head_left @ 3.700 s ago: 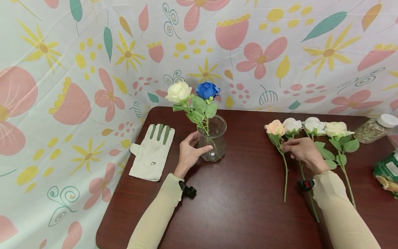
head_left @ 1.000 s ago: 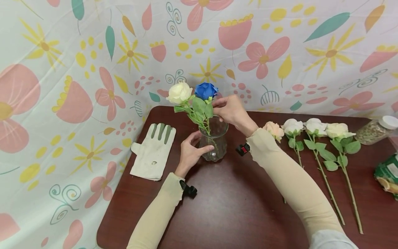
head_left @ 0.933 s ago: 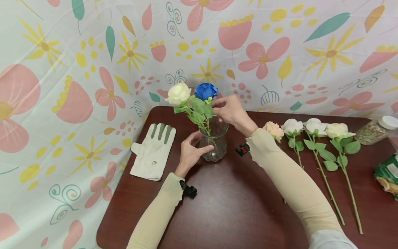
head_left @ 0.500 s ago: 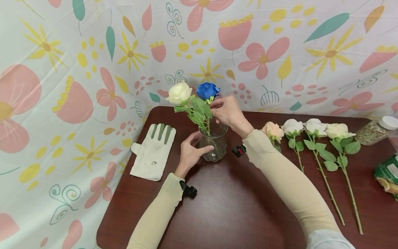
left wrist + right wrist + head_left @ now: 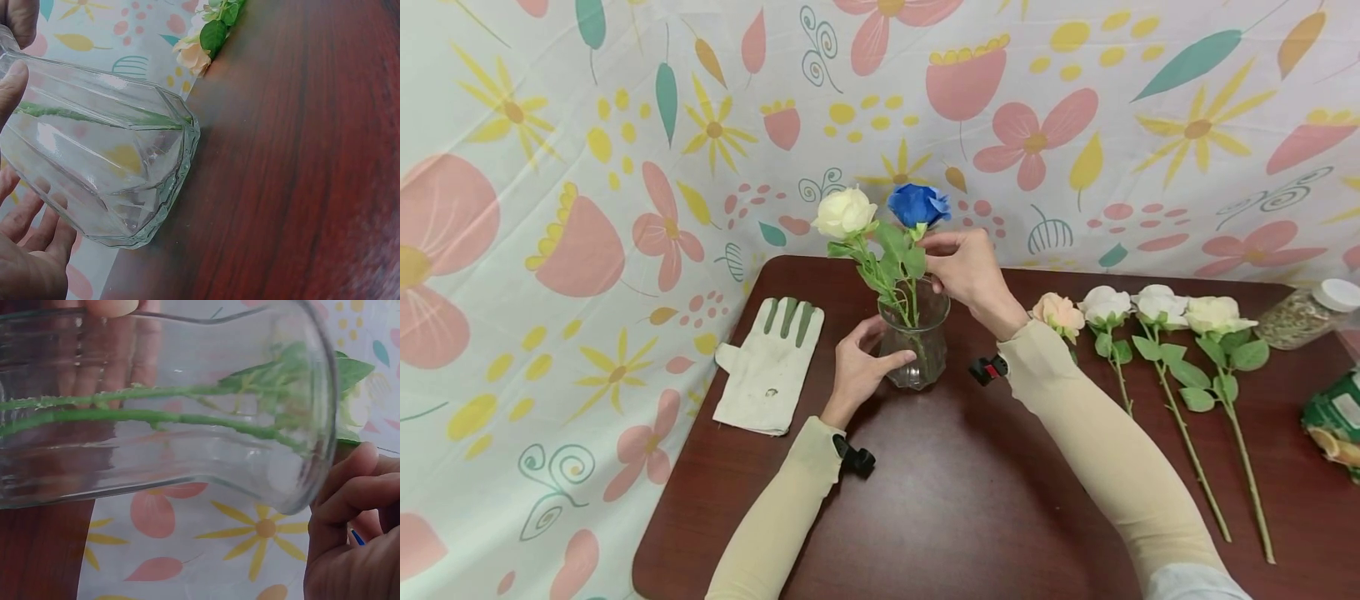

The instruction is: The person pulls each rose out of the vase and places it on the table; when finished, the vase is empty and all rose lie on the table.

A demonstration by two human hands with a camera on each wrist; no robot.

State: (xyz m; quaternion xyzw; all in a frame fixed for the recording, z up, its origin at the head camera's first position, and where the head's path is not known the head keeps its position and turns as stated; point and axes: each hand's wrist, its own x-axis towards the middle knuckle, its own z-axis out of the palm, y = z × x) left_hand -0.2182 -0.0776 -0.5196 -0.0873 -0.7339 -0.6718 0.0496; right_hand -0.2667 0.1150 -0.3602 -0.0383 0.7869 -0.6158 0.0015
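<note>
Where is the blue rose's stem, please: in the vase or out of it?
In: two stems show through the vase, and the blue rose and cream rose rise above its mouth.

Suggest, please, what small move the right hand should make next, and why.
Probably the right hand should release the blue rose, since two green stems show inside the glass vase and the left hand holds it.

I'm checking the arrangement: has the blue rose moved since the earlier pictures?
Yes: in the head view, the blue rose has shifted right and upward against the patterned backdrop.
</note>
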